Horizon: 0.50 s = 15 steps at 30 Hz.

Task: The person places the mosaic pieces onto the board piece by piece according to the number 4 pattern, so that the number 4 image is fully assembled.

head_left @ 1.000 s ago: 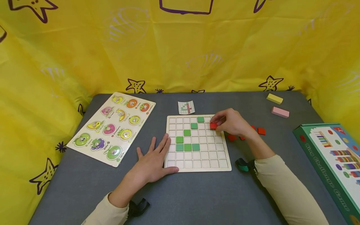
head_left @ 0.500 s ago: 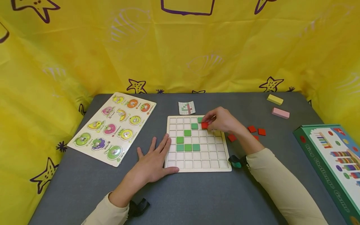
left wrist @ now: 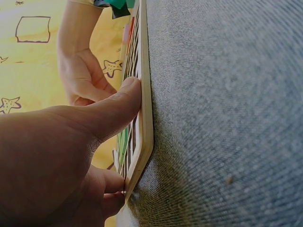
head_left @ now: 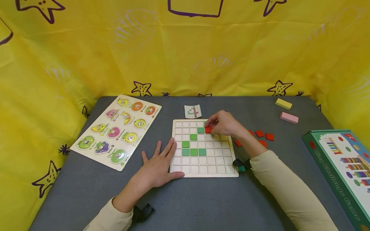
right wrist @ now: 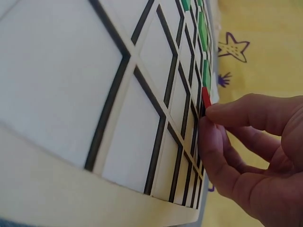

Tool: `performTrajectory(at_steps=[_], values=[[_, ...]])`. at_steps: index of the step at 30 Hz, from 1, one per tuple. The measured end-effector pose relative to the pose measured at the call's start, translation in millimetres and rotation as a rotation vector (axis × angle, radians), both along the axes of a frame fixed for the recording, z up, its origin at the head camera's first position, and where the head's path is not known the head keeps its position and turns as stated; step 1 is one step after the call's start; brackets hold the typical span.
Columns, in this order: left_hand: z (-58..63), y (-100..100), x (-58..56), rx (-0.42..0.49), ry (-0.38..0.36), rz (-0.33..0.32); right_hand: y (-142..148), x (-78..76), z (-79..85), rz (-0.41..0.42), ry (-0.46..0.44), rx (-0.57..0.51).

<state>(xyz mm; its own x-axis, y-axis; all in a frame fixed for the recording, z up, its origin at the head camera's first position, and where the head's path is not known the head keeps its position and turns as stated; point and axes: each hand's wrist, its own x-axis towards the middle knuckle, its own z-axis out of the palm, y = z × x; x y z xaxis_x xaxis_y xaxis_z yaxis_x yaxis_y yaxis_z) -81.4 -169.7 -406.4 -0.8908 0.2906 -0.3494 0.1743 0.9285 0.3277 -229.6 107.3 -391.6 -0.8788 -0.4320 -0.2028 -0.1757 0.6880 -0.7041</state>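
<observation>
A white grid board (head_left: pixel 210 169) lies flat on the table, with several green tiles (head_left: pixel 193 137) set in its squares. At its left edge my left hand (head_left: pixel 157 169) rests with fingers spread and straight. In the left wrist view, the left thumb (left wrist: pixel 118 106) lies on the board's rim. My right hand (head_left: pixel 224 124) pinches a red square tile (head_left: pixel 208 130) between thumb and fingers over the board's upper part, just right of a green tile. In the right wrist view that red tile (right wrist: pixel 206 98) looks tilted against the grid; whether it sits in a square I cannot tell.
Several loose red tiles (head_left: pixel 259 133) lie right of the board. Behind it is a small pattern card (head_left: pixel 192 111). A fruit puzzle board (head_left: pixel 117 131) stands left; yellow (head_left: pixel 283 104) and pink (head_left: pixel 289 117) blocks and a green game box (head_left: pixel 332 173) are at the right.
My right hand has moved left across the board with the red tile, ending beside a green tile. The left hand has stayed at the board's left edge.
</observation>
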Motion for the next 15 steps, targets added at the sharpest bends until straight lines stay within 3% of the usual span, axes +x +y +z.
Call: performTrajectory(at_steps=[15], values=[[-1.2, 0.2, 0.5, 0.019, 0.006, -0.004, -3.9, 0.3, -0.2, 0.009, 0.023, 0.044]])
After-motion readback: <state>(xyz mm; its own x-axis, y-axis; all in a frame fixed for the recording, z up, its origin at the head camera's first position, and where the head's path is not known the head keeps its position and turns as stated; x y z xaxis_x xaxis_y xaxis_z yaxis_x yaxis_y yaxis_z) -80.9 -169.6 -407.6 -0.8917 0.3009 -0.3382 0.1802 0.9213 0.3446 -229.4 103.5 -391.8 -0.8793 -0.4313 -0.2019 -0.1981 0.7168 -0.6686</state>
